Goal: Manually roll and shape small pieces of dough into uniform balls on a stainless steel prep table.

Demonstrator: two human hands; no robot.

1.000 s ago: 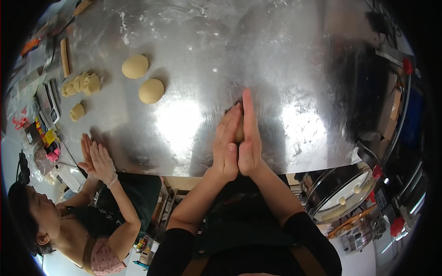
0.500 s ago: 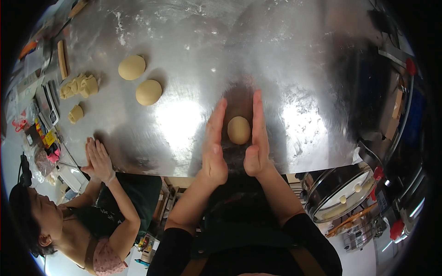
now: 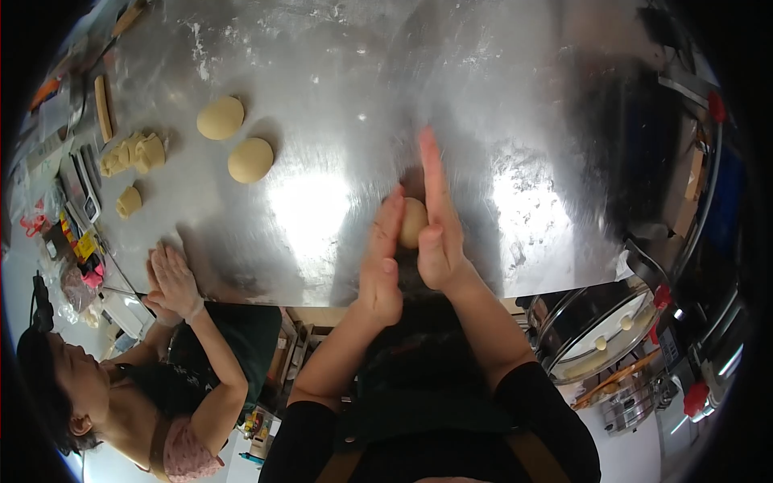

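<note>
A smooth, pale yellow dough ball (image 3: 413,223) rests on the metal worktable (image 3: 354,72). On its left side my left hand (image 3: 382,262) stands on edge, fingers straight and palm toward the ball. Along the right side my right hand (image 3: 440,221) is held the same way, reaching farther forward than the left. Both hands are flat and seem to touch the dough, partly hiding it. Two more rounded dough balls, one behind (image 3: 220,118) and one nearer (image 3: 250,160), lie to the left. Beyond them sit a cluster of cut dough pieces (image 3: 135,153) and a single small piece (image 3: 129,201).
At lower left a co-worker's gloved hands (image 3: 171,278) are pressed together over the table edge. A wooden stick (image 3: 103,109) and a scale-like device (image 3: 87,193) lie at far left. A round pan (image 3: 600,338) holding small dough balls stands below the table's right edge.
My right hand has slid forward and to the left, while my left hand has come slightly back and rightward. The gap around the dough ball has narrowed.
</note>
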